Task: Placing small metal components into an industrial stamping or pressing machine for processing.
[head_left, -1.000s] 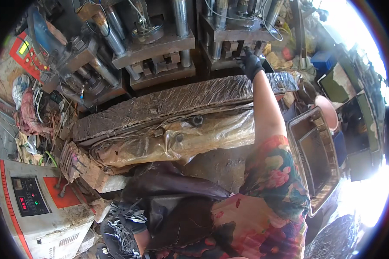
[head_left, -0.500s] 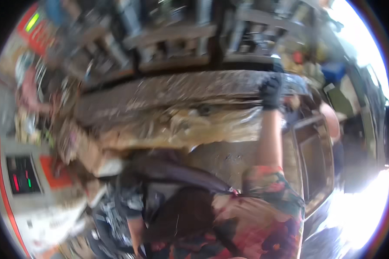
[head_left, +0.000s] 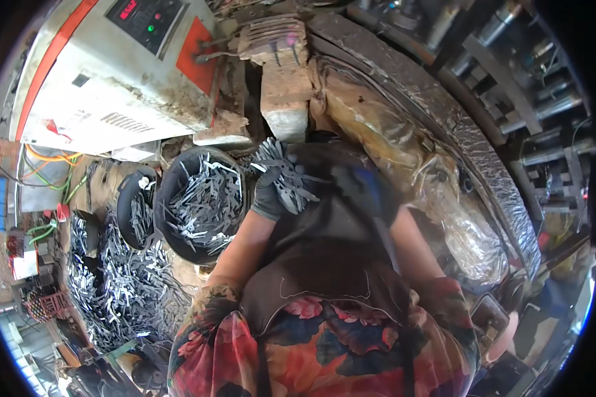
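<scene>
Large round black bucket point(head_left: 161, 202): heaped with loose thin grey metal strips point(head_left: 208, 198) lying at all angles
Small dark round bucket point(head_left: 125, 202): just left of the large one, also holding grey strips
Left hand in a dark glove point(head_left: 266, 200): grip closed around a bundle of flat grey metal strips point(head_left: 287, 175), thumb across it, ends fanning out past the fingers
Bundle's place: just right of the large bucket, in front of the dark brown apron point(head_left: 324, 231)
Right hand in a dark glove point(head_left: 367, 185): blurred against the dark apron; cannot tell how far its grip is spread or whether it has hold of anything
Floor at left: a wide heap of grey metal pieces point(head_left: 129, 291) spreads beside the buckets
Long ledge covered in wrinkled dark plastic point(head_left: 437, 99): curves down the right, yellowed clear sheeting point(head_left: 377, 109) along its near side
Pale boxy machine cabinet point(head_left: 119, 99): upper left, with an orange-red panel and a lit black display
Steel presses with shiny round columns point(head_left: 510, 86): upper right, beyond the ledge
</scene>
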A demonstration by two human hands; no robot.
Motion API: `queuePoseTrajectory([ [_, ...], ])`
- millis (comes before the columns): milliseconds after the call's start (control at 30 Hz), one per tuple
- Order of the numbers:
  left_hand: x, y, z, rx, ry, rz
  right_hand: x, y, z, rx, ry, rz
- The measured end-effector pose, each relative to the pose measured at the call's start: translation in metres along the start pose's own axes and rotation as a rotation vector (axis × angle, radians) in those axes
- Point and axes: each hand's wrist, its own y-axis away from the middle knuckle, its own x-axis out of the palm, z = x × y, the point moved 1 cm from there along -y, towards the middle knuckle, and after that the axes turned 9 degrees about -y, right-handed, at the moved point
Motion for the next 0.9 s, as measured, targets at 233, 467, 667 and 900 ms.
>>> queuePoseTrajectory([
  [233, -0.007, 0.015, -0.013, 0.066, -0.026, -0.109, 0.041, -0.044, 0.007, 0.217, -0.659, -0.047],
  [467, -0.02, 0.018, -0.027, 0.16, 0.067, 0.025, 0.081, -0.101, -0.046, 0.627, -0.93, -0.395],
  [667, -0.016, 0.025, -0.032, 0.031, 0.138, 0.026, 0.105, -0.166, -0.07, 0.651, -0.965, -0.506],
  [900, -0.015, 0.023, -0.034, 0.044, 0.195, 0.087, 0.118, -0.191, -0.084, 0.653, -0.981, -0.561],
])
